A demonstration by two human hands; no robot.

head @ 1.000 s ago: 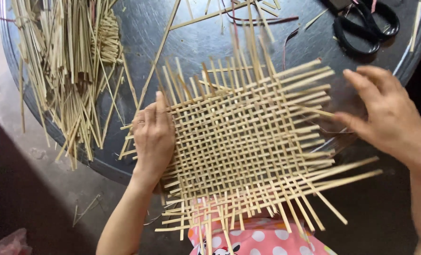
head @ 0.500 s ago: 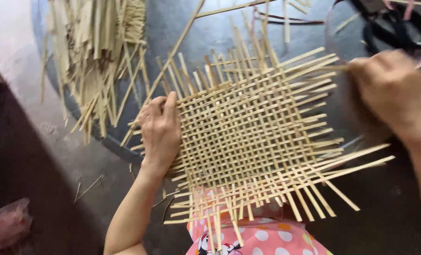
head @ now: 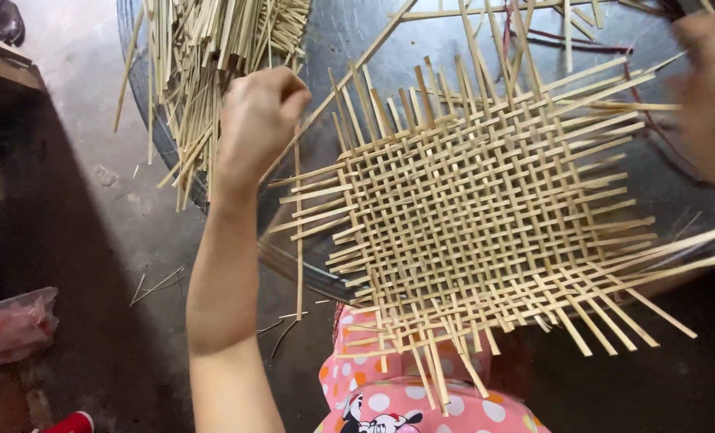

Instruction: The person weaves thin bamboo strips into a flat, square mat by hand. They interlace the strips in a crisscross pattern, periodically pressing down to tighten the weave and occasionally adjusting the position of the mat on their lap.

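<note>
Since lifting off mat (head: 486,208), left hand (head: 257,120) (fisted).

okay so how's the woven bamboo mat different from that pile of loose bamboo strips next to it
The woven mat has its strips interlaced into a flat square lattice; the loose pile lies unwoven in a rough bundle. The mat sits at the table's near edge, overhanging it; the pile lies at the left rim, beside the left hand. Both are pale, thin bamboo strips.

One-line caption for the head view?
Left hand grips a bamboo strip beside the woven mat; right hand blurred.
</note>
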